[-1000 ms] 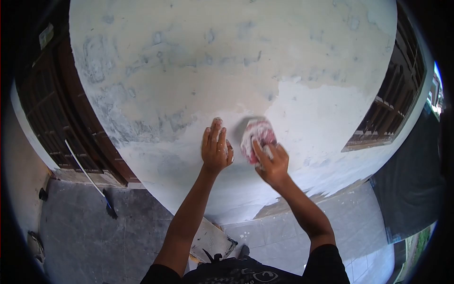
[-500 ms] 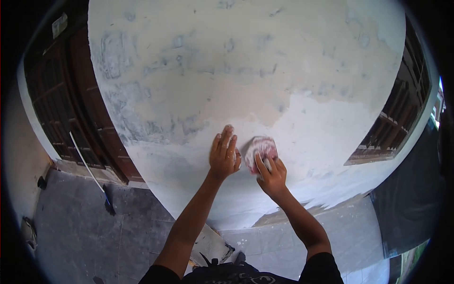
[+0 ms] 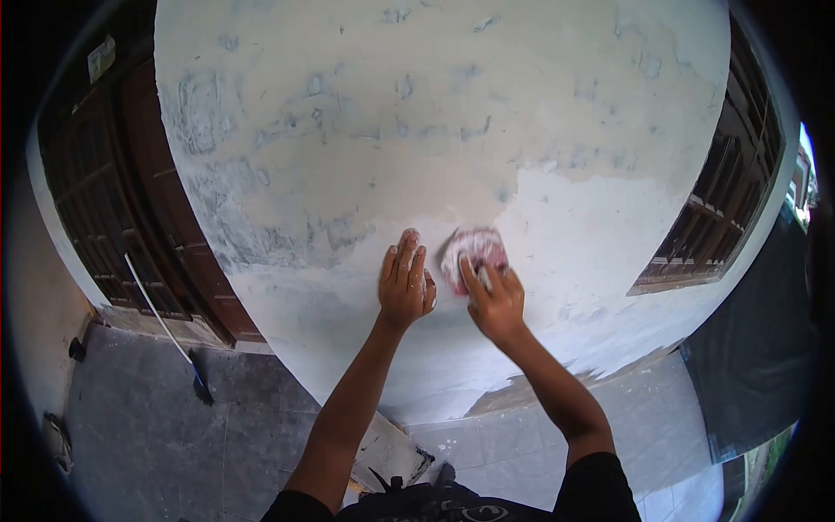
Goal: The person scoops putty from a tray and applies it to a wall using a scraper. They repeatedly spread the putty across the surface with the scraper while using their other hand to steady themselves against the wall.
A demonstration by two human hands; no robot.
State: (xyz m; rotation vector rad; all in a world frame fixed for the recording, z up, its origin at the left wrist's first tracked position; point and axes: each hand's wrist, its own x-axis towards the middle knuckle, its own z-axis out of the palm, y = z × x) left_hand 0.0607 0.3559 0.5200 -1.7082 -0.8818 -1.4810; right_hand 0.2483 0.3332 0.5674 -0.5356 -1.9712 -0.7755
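My left hand (image 3: 404, 285) is open, its fingers stretched upward and close together against the wall (image 3: 348, 187). White material clings to its fingertips. Beside it, my right hand (image 3: 497, 306) grips a reddish pad (image 3: 475, 245) thickly smeared with white, pressed to the wall; blur hides its exact kind. The upper wall is beige with grey-blue patches, while a fresh-looking white coat covers the part around and below my hands.
A dark wooden door (image 3: 143, 174) stands at the left, with a long-handled broom (image 3: 161, 309) leaning by it. At the right is a barred window (image 3: 709, 217), with dark sheeting (image 3: 748, 348) beyond. Near my feet on the grey tiled floor (image 3: 252, 435) lies a white-smeared board (image 3: 391, 448).
My right hand has moved the pad a little upward along the wall. My left hand stays nearly where it was, and the view has shifted slightly.
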